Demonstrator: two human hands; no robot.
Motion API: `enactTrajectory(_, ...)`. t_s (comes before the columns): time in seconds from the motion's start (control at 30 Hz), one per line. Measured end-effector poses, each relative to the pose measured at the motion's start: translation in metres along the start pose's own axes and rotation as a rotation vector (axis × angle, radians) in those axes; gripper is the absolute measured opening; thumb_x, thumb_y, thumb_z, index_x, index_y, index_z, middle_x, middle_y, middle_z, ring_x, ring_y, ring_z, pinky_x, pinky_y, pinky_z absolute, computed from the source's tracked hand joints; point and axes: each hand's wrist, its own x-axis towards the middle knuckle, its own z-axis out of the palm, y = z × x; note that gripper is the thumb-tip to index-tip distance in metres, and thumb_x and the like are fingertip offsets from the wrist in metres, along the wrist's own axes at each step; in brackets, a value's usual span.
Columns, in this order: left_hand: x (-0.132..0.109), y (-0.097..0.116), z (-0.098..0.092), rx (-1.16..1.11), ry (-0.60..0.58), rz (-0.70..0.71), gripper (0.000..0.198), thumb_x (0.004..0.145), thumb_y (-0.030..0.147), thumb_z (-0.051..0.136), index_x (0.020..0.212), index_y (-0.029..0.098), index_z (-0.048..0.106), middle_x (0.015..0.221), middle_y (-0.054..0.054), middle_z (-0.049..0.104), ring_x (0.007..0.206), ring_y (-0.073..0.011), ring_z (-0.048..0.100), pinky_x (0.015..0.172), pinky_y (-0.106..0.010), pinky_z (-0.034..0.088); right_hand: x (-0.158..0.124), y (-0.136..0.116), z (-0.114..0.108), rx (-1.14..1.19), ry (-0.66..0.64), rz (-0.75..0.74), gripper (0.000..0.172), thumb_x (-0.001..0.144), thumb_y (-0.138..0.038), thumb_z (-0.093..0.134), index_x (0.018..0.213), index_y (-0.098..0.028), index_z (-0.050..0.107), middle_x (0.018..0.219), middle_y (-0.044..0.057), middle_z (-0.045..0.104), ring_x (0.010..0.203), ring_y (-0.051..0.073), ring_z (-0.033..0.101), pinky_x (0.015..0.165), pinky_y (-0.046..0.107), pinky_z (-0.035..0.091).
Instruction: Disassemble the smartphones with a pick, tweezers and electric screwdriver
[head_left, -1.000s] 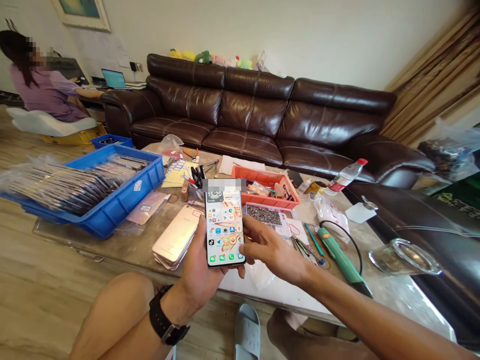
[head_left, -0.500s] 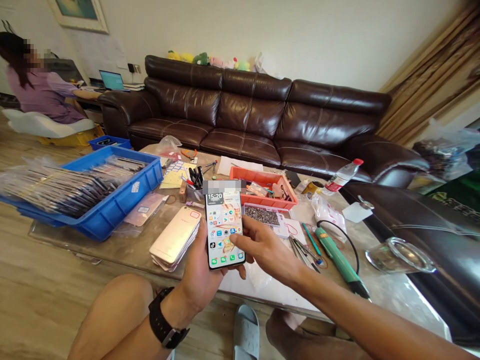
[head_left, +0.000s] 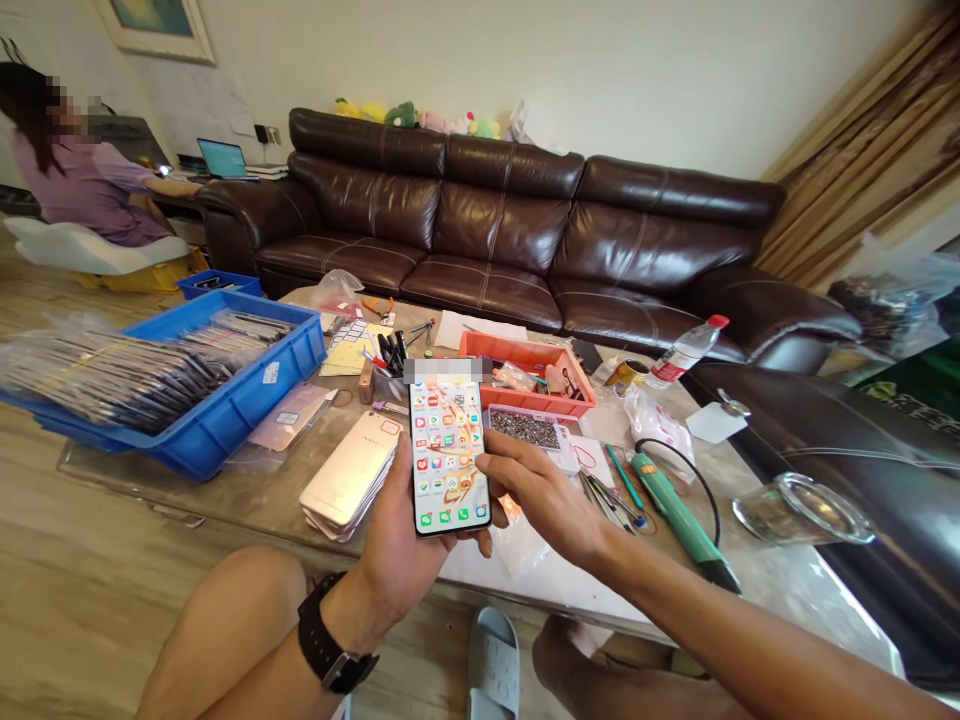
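A smartphone (head_left: 448,450) with a lit screen full of app icons is held upright in my left hand (head_left: 401,530). The left thumb lies along its left edge, and fingertips curl round from behind at the lower right. My right hand (head_left: 551,500) is at the phone's right side, with fingers stretched out and the thumb tip by the right part of the screen. Whether the thumb touches the glass I cannot tell. Left of the phone, a stack of gold phone back covers (head_left: 352,470) lies on the low table (head_left: 247,490).
Packed parts fill a blue bin (head_left: 217,420) on the left. Behind the phone stand a pen holder (head_left: 390,380), an orange tray (head_left: 525,400) and a box of screws (head_left: 525,430). Rightward lie a green electric screwdriver (head_left: 682,520), a glass ashtray (head_left: 799,510) and a bottle (head_left: 686,350). A person (head_left: 90,190) sits far left.
The phone's screen has switched from a page with a clock to another page of icons. My right thumb has shifted right, toward the screen's edge. My left hand keeps its hold.
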Motion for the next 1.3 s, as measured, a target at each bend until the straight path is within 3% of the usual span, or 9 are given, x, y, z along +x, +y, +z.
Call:
enactTrajectory(0.5,-0.0027,-0.0011,-0.0002,0.007,-0.006,0.002,0.069,0.105,0.063,0.028,0.129,0.015,0.071,0.095,-0.018,0.078,0.073,-0.0299,0.076,0.053,-0.035,0.059,0.0017,-0.0024,-0.0003,-0.018,-0.014,0.006,0.017,0.095,-0.033,0.051,0.093,-0.017,0.054,0.064,0.0,0.066,0.047,0.013,0.062,0.047,0.024,0.039)
enactTrajectory(0.77,0.0005,-0.0031,0.0004,-0.004,0.082,0.02,0.063,0.107,0.059,0.03,0.127,0.018,0.073,0.11,-0.016,0.079,0.074,-0.0304,0.076,0.049,-0.039,0.061,0.0035,0.0059,0.0025,0.004,0.016,0.02,0.04,0.089,-0.05,0.072,0.105,-0.017,0.057,0.08,0.002,0.071,0.045,0.012,0.064,0.04,0.022,0.039)
enactTrajectory(1.13,-0.0001,-0.0015,0.0,0.001,-0.052,-0.003,0.07,0.106,0.063,0.024,0.13,0.016,0.071,0.098,-0.017,0.079,0.075,-0.0288,0.076,0.053,-0.034,0.06,0.0001,0.0016,-0.0007,0.021,0.036,0.009,0.027,0.099,-0.043,0.053,0.087,-0.019,0.052,0.06,-0.002,0.062,0.046,0.013,0.06,0.044,0.023,0.039)
enactTrajectory(1.3,0.0002,-0.0016,0.0003,0.006,-0.059,-0.005,0.073,0.106,0.063,0.021,0.13,0.016,0.07,0.097,-0.019,0.078,0.075,-0.028,0.075,0.054,-0.034,0.06,0.0004,0.0037,-0.0018,0.045,0.05,0.016,0.027,0.1,-0.04,0.051,0.082,-0.019,0.051,0.059,-0.003,0.058,0.045,0.013,0.061,0.043,0.024,0.037)
